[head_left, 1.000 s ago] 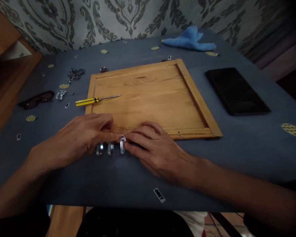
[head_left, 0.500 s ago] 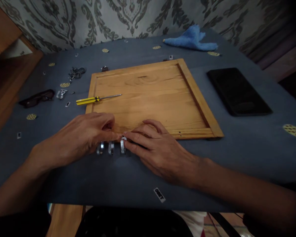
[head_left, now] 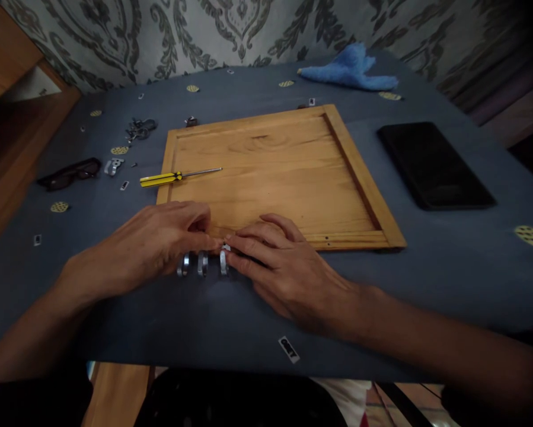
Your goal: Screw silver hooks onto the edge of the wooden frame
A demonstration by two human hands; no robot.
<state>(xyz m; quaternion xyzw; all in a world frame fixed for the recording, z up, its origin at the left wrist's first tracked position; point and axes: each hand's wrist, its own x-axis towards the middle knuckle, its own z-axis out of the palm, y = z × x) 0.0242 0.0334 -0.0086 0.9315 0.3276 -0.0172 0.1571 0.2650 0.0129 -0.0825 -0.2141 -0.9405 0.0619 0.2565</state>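
Hands sat at wooden door panel point(head_left: 284, 172) near edge: left hand point(head_left: 159, 243) curled, right hand point(head_left: 284, 270) flatter, fingertips of both pinched rightmost metal bracket point(head_left: 224, 259) of three.

table point(head_left: 448, 267) | wooden panel point(head_left: 284, 172) | phone point(head_left: 435, 166) | blue cloth point(head_left: 350, 71) | sunglasses point(head_left: 68, 173) | metal clips point(head_left: 201, 264)

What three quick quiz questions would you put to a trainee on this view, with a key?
1. True or false: the right hand holds the yellow screwdriver.
2. Which lies right of the wooden panel? A sunglasses; B black tablet; C keys.
3. How many small metal pieces stand in a row by the panel's near edge?
Key: 1 false, it lies across the panel's left edge; 2 B; 3 three.
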